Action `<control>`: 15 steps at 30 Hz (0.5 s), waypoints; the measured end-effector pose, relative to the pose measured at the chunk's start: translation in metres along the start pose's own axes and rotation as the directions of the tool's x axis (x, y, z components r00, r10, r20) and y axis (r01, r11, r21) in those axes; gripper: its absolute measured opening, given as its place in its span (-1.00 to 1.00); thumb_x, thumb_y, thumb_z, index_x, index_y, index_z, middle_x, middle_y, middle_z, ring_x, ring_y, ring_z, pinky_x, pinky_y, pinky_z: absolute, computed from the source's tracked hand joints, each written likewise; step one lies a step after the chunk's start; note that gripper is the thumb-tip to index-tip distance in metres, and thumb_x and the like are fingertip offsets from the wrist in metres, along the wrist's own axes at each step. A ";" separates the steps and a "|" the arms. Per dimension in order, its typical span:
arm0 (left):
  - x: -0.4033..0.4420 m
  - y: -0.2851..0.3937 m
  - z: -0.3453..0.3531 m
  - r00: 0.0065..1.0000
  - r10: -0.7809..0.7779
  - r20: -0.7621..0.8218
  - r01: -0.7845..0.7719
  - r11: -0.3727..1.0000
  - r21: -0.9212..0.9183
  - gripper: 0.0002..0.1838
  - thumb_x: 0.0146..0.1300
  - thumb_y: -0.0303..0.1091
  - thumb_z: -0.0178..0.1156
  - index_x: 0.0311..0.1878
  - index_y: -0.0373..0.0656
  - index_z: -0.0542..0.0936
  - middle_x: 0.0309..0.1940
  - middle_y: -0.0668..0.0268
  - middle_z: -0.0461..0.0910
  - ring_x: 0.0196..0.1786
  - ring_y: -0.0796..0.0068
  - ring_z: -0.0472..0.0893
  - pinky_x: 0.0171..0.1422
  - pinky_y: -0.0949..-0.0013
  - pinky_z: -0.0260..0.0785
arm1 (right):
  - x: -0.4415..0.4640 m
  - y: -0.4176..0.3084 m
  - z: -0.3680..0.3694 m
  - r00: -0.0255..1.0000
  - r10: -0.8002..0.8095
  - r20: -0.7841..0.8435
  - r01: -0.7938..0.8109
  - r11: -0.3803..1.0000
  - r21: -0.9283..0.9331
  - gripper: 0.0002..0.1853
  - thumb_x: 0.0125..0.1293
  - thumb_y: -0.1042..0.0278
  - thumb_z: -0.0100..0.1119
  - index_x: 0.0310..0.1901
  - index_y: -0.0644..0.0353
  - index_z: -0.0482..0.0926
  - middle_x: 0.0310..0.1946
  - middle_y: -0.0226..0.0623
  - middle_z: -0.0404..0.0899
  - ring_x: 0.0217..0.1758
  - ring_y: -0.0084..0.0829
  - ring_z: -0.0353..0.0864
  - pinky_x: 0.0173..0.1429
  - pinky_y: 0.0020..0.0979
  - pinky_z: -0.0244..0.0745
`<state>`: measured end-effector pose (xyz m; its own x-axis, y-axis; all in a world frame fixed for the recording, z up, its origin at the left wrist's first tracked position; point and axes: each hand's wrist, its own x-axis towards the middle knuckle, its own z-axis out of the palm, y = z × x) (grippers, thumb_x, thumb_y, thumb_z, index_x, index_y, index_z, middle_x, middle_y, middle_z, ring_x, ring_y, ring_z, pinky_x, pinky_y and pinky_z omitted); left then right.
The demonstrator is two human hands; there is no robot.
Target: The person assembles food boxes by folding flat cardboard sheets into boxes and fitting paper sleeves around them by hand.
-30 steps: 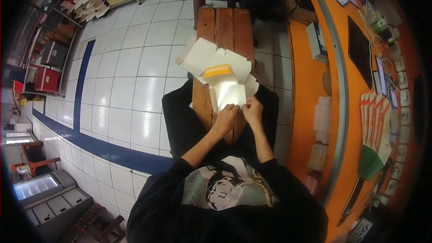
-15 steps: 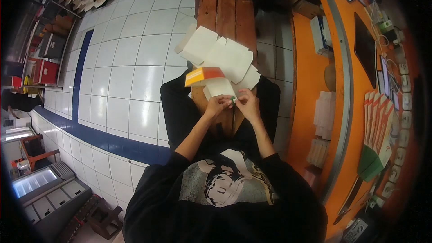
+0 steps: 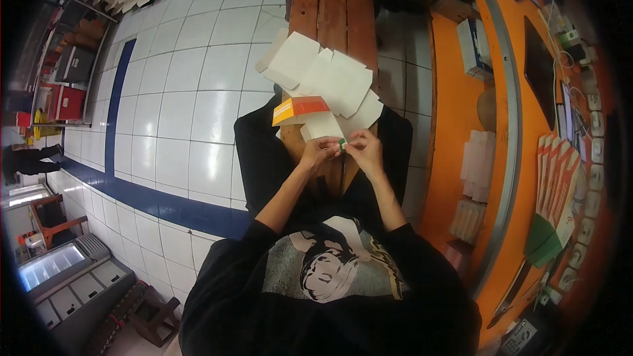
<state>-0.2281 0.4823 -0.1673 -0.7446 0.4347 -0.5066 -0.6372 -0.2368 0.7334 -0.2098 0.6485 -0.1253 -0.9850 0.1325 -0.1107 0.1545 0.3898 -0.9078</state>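
Observation:
A partly folded carton point(image 3: 323, 125), white inside with an orange and yellow printed flap and a green corner, lies over the wooden bench point(image 3: 333, 20) between my knees. My left hand point(image 3: 319, 151) pinches the carton's near edge by the green corner. Close beside it on the right, my right hand point(image 3: 364, 151) has its fingers at the same corner, pinched on the edge. Beyond both hands, several flat white carton sheets point(image 3: 333, 79) overlap on the bench.
An orange counter point(image 3: 448, 92) with stacked cartons point(image 3: 478, 158) runs along the right, with a fan of printed boxes point(image 3: 554, 191) on top. Shelves with a red box point(image 3: 66, 102) stand at left. A person's dark-clothed legs point(image 3: 33, 159) show at far left. Stools stand at lower left.
The carton has turned from its white face to show the orange and yellow flap on the left. Both hands have shifted slightly left and up. A person has come into view at far left.

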 end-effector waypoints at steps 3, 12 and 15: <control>0.000 0.000 0.000 1.000 0.027 -0.004 -0.027 0.999 0.043 -0.70 0.21 -0.49 0.22 0.02 -0.33 0.53 -0.23 0.29 0.58 -0.22 0.58 0.56 -0.08 0.58 0.46 | -0.002 -0.004 -0.001 0.997 0.075 0.007 -0.075 0.996 0.041 -0.74 -0.03 0.45 0.35 -0.28 0.23 0.52 -0.54 -0.32 0.65 -0.42 -0.55 0.63 -0.24 -0.51 0.46; 0.002 -0.003 -0.002 0.999 0.017 -0.041 -0.018 0.999 -0.036 -0.72 0.21 -0.47 0.23 -0.02 -0.29 0.50 -0.25 0.26 0.58 -0.25 0.58 0.55 -0.15 0.57 0.44 | -0.006 -0.027 0.004 0.996 0.030 0.084 -0.032 0.999 0.026 -0.89 0.07 0.49 0.30 -0.34 0.27 0.61 -0.46 -0.27 0.66 -0.34 -0.49 0.68 -0.30 -0.49 0.51; 0.000 -0.001 0.000 0.998 -0.023 -0.056 0.015 0.991 -0.135 -0.73 0.21 -0.43 0.25 -0.04 -0.27 0.51 -0.25 0.28 0.58 -0.24 0.58 0.54 -0.19 0.56 0.41 | -0.004 -0.009 0.006 0.981 -0.194 0.001 0.194 0.980 -0.039 -0.85 0.08 0.53 0.27 -0.27 0.28 0.62 -0.37 -0.19 0.65 -0.36 -0.43 0.67 -0.32 -0.48 0.52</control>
<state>-0.2276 0.4829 -0.1685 -0.7398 0.3906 -0.5478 -0.6694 -0.3452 0.6578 -0.2074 0.6394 -0.1189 -0.9963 0.0535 0.0673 -0.0367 0.4433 -0.8956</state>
